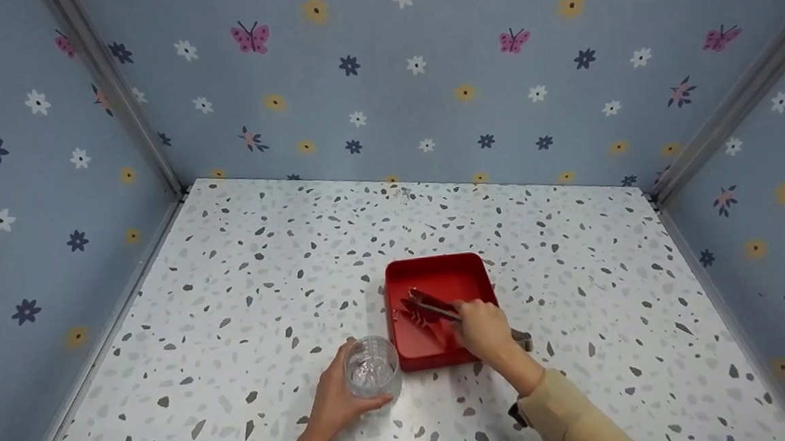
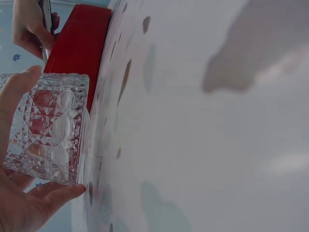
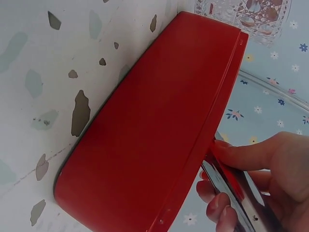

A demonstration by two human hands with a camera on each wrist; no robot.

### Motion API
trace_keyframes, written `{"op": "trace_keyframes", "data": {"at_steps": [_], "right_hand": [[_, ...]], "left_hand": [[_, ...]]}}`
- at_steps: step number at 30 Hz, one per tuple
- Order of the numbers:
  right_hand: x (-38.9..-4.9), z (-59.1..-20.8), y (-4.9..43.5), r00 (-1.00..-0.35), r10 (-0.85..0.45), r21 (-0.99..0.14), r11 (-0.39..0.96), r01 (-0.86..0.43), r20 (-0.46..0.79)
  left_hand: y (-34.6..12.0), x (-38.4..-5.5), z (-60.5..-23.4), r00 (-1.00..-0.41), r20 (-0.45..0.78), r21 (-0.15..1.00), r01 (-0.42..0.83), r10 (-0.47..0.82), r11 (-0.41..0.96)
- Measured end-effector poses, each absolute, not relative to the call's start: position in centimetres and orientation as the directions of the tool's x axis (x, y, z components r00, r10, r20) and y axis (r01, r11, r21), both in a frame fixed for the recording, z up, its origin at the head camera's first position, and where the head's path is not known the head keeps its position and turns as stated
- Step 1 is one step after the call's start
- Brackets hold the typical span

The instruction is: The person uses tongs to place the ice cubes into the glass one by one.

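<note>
Big blue walls [image 1: 382, 50] stand around, flat and smooth, with flowers and butterflies printed on them. The table [image 1: 268, 310] is white and shiny, with gray specks shaped like little broken stones. On it sits a red box [image 1: 454, 281] with low sides, round corners and no top, about halfway between the left and right edges of the table. A soft tan sleeve [image 1: 571, 411] covers the right arm. The left hand [image 1: 335, 394] holds a glass, with the thumb on one side and the fingers stretched around the other. The right hand [image 1: 486, 330] is over the box's right side, its fingers and thumb pinching some tongs. The see-through glass [image 1: 373, 368] is round and upright, just beside the box's front left corner. Its outside is bumpy, with ovals and criss-cross lines cut into it. I can't tell if its bottom touches the table. The tongs [image 1: 439, 309] are long, thin, shiny metal. Their tips are inside the box's edges, near its left side, and the back end pokes out past its right side.
</note>
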State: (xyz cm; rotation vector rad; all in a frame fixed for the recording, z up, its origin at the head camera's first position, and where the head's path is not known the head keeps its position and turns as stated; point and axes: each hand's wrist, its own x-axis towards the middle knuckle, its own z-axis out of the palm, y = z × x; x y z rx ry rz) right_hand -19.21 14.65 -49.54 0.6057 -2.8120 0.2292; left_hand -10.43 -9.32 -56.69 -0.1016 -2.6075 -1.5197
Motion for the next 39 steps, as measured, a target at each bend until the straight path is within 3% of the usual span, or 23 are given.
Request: {"op": "trace_keyframes", "data": {"at_steps": [26, 39], "right_hand": [[-19.22, -49.54, 14.69, -0.893, -0.375, -0.071, 0.913, -0.403, 0.247], [-18.62, -49.48, 15.49, -0.900, -0.364, -0.112, 0.910, -0.398, 0.239]], "left_hand": [[-9.21, -10.41, -56.49, -0.990, 0.137, 0.851, 0.108, -0.019, 0.513], [-9.17, -10.35, -56.45, -0.992, 0.121, 0.861, 0.098, -0.016, 0.498]]}}
